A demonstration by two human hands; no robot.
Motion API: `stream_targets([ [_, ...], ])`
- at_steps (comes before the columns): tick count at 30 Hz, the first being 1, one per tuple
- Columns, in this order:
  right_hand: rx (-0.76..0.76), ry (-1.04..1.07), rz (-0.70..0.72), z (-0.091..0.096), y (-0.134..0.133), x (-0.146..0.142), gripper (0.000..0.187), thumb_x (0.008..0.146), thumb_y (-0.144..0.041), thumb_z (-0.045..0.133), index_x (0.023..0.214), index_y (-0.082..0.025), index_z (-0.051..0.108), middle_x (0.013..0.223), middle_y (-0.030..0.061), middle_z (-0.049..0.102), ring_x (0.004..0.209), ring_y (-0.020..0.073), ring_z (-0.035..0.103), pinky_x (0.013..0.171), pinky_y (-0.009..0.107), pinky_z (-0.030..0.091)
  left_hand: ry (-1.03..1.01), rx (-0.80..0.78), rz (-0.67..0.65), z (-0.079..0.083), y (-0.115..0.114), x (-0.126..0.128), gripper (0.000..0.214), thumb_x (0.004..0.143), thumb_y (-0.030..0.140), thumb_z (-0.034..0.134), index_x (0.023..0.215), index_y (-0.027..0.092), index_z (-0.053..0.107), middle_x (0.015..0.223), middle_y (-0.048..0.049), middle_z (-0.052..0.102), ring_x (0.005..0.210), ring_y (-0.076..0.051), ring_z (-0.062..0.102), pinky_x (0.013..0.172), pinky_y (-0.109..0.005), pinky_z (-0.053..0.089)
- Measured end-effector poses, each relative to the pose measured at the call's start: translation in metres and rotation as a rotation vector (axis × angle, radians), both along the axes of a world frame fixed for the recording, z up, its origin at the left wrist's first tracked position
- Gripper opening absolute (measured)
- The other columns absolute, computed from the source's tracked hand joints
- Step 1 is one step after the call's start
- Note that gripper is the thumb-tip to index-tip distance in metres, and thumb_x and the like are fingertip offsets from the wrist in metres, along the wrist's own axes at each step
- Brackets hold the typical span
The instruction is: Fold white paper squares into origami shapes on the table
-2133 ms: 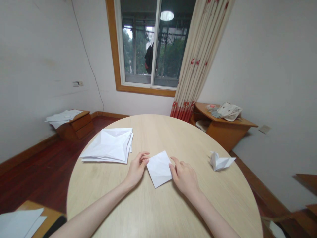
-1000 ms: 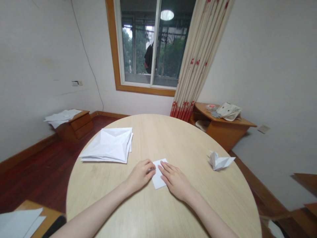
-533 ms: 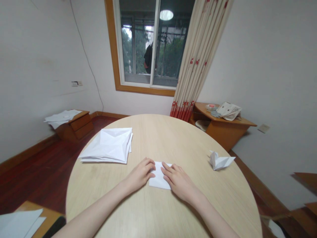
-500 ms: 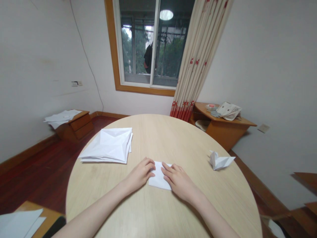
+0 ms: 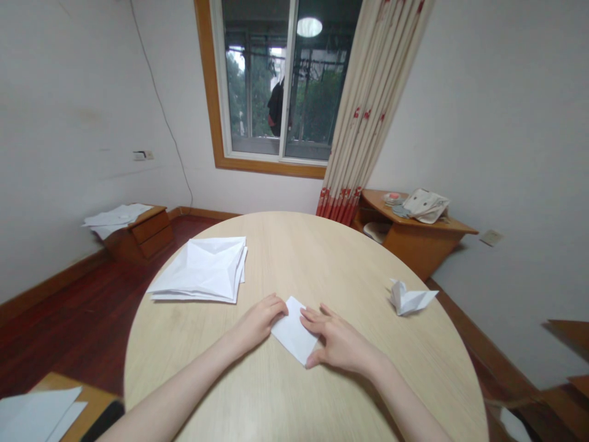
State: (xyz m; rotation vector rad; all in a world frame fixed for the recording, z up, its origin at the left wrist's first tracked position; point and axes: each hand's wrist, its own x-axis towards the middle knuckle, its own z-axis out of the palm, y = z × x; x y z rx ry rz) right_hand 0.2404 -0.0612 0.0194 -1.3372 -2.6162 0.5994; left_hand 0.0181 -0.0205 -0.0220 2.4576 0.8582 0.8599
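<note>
A small folded white paper lies flat on the round wooden table, turned like a diamond. My left hand rests at its left edge with the fingers curled, fingertips pressing the paper's upper left corner. My right hand lies on the paper's right side, fingers stretched toward the left and the thumb at the lower corner. A finished folded paper figure stands at the right of the table, apart from both hands.
A stack of creased white sheets lies at the table's left. A low cabinet with papers stands by the left wall; a corner desk with a bag stands by the curtain. More paper sits bottom left.
The paper was folded smaller between my hands, then turned from lying square to a diamond angle. My right hand shifted down along its right side.
</note>
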Motion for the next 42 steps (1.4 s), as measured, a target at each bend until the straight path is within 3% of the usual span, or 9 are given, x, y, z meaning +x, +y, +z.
stream_targets([
  [8, 0.048, 0.029, 0.018, -0.002, 0.001, 0.000, 0.071, 0.067, -0.054, 0.075, 0.127, -0.022, 0.057, 0.137, 0.0158, 0.049, 0.130, 0.0279, 0.044, 0.113, 0.052, 0.023, 0.006, 0.002, -0.007, -0.004, 0.003, -0.003, 0.021, 0.094, 0.013, 0.044, 0.097, 0.019, 0.064, 0.097, -0.0064, 0.068, 0.094, -0.019, 0.061, 0.100, -0.038, 0.040],
  [14, 0.034, 0.041, -0.008, -0.002, 0.000, 0.000, 0.064, 0.076, -0.055, 0.067, 0.131, -0.025, 0.054, 0.139, 0.0122, 0.049, 0.133, 0.0263, 0.041, 0.114, 0.051, 0.019, 0.045, -0.051, 0.019, 0.007, -0.004, -0.003, 0.021, 0.095, 0.025, 0.046, 0.109, 0.021, 0.062, 0.104, -0.0060, 0.068, 0.101, -0.020, 0.062, 0.105, -0.040, 0.037],
  [18, 0.034, 0.030, -0.025, 0.000, -0.002, -0.002, 0.054, 0.085, -0.048, 0.061, 0.132, -0.025, 0.051, 0.139, 0.0099, 0.049, 0.133, 0.0230, 0.040, 0.115, 0.049, 0.017, 0.051, -0.138, 0.055, 0.015, -0.006, -0.007, 0.031, 0.095, 0.027, 0.046, 0.124, 0.022, 0.054, 0.119, -0.0081, 0.063, 0.110, -0.022, 0.059, 0.097, -0.037, 0.044],
  [21, 0.054, 0.035, -0.032, 0.001, -0.003, -0.003, 0.046, 0.089, -0.045, 0.056, 0.130, -0.025, 0.054, 0.137, 0.0095, 0.052, 0.132, 0.0219, 0.042, 0.115, 0.050, 0.018, 0.052, -0.181, 0.019, 0.019, -0.005, -0.010, 0.047, 0.091, 0.035, 0.054, 0.135, 0.022, 0.044, 0.130, -0.0106, 0.056, 0.117, -0.024, 0.055, 0.099, -0.039, 0.043],
  [26, 0.072, 0.068, -0.040, -0.002, -0.001, -0.003, 0.048, 0.090, -0.049, 0.052, 0.130, -0.022, 0.055, 0.135, 0.0117, 0.053, 0.130, 0.0231, 0.045, 0.113, 0.050, 0.022, 0.081, -0.017, 0.003, 0.022, -0.006, -0.009, 0.107, 0.060, 0.058, 0.078, 0.145, 0.022, 0.024, 0.144, -0.0180, 0.040, 0.132, -0.034, 0.039, 0.113, -0.058, 0.013],
  [28, 0.068, 0.079, -0.051, -0.004, -0.001, -0.003, 0.050, 0.090, -0.050, 0.051, 0.130, -0.021, 0.054, 0.135, 0.0128, 0.052, 0.130, 0.0233, 0.045, 0.113, 0.049, 0.023, 0.082, 0.051, 0.013, 0.022, -0.007, -0.006, 0.118, 0.055, 0.061, 0.079, 0.147, 0.021, 0.018, 0.147, -0.0204, 0.033, 0.136, -0.037, 0.031, 0.111, -0.063, 0.007],
  [39, 0.068, 0.067, -0.079, -0.002, -0.001, -0.003, 0.046, 0.092, -0.045, 0.051, 0.130, -0.019, 0.054, 0.138, 0.0127, 0.049, 0.130, 0.0226, 0.045, 0.113, 0.048, 0.026, 0.055, 0.291, 0.032, 0.012, -0.018, 0.006, 0.108, 0.058, 0.045, 0.081, 0.143, 0.021, 0.019, 0.149, -0.0211, 0.026, 0.139, -0.041, 0.018, 0.107, -0.068, 0.000],
  [42, 0.065, 0.068, -0.072, -0.001, -0.001, -0.003, 0.046, 0.091, -0.045, 0.052, 0.130, -0.021, 0.054, 0.138, 0.0121, 0.049, 0.130, 0.0230, 0.045, 0.112, 0.048, 0.027, 0.075, 0.285, 0.035, 0.012, -0.019, 0.007, 0.105, 0.059, 0.049, 0.079, 0.142, 0.021, 0.021, 0.148, -0.0204, 0.026, 0.139, -0.041, 0.018, 0.107, -0.069, -0.001],
])
